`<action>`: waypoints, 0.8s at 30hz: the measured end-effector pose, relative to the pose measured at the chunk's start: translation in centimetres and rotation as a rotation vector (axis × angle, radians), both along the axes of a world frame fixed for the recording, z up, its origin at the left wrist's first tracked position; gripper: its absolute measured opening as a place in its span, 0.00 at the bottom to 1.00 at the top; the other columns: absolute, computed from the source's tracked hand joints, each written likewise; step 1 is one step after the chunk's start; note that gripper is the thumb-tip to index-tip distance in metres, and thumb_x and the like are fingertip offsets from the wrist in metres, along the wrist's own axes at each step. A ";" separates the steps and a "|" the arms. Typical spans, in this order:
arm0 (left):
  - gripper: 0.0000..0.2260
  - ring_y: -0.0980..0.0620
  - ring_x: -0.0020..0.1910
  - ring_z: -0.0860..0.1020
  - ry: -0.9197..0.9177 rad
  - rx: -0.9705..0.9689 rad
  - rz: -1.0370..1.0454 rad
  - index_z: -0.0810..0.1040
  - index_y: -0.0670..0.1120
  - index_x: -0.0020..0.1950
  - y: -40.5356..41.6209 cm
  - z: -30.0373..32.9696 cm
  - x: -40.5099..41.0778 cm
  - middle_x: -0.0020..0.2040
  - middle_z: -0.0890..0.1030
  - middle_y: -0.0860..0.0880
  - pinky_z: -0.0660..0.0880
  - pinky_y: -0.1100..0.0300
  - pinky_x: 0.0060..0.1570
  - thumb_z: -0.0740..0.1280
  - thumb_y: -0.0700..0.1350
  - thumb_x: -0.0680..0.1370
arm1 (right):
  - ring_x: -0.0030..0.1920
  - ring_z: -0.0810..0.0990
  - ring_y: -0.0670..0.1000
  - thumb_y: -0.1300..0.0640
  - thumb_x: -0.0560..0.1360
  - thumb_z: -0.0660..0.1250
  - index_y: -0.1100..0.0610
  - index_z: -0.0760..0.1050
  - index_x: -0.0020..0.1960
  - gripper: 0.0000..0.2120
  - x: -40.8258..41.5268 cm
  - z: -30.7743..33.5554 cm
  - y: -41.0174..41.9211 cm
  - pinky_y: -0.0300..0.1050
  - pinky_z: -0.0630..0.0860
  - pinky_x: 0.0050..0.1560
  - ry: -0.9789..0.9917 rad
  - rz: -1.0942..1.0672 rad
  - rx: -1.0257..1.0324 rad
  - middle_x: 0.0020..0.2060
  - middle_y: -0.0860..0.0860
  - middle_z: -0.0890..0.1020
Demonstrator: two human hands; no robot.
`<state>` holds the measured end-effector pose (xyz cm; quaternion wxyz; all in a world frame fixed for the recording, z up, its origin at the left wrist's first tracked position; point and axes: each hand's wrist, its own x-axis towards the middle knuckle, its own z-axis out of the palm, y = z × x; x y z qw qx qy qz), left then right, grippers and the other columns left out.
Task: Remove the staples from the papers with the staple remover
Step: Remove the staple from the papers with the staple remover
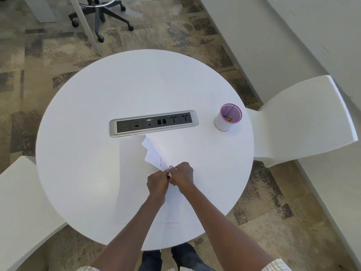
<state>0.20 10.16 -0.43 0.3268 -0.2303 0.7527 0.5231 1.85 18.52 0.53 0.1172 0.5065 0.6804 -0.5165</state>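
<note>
Both hands meet at the papers' [156,156] near corner, just in front of the socket strip [154,123]. Left hand [157,181] pinches the corner; right hand [182,176] is curled there, remover hidden. Mid-task by my read: staples in the cup [227,118], right of the strip.

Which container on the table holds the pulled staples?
Start at the round white table and its grey socket strip. To the strip's right stands a small white cylindrical cup with a purple mesh rim. It is the only container, with gold bits inside.
</note>
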 end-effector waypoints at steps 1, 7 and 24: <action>0.21 0.49 0.32 0.76 0.007 -0.008 -0.009 0.74 0.47 0.23 0.0 0.0 -0.1 0.25 0.80 0.51 0.70 0.58 0.37 0.68 0.45 0.77 | 0.29 0.77 0.57 0.58 0.77 0.65 0.64 0.72 0.36 0.13 0.1 0.0 -0.1 0.48 0.78 0.34 0.001 0.060 0.047 0.33 0.61 0.80; 0.20 0.47 0.36 0.79 0.038 -0.013 -0.036 0.76 0.47 0.24 -0.4 -0.6 -0.6 0.29 0.81 0.50 0.71 0.58 0.37 0.68 0.44 0.77 | 0.26 0.60 0.51 0.62 0.74 0.62 0.56 0.57 0.29 0.19 0.3 0.4 0.4 0.43 0.56 0.26 0.010 0.364 0.211 0.25 0.51 0.63; 0.17 0.48 0.38 0.84 -0.033 0.076 0.043 0.81 0.46 0.28 -0.7 -1.5 -0.5 0.40 0.86 0.44 0.80 0.58 0.41 0.68 0.39 0.77 | 0.31 0.64 0.53 0.60 0.77 0.59 0.56 0.62 0.31 0.16 1.4 -0.9 0.4 0.44 0.61 0.32 0.059 0.368 0.215 0.29 0.52 0.66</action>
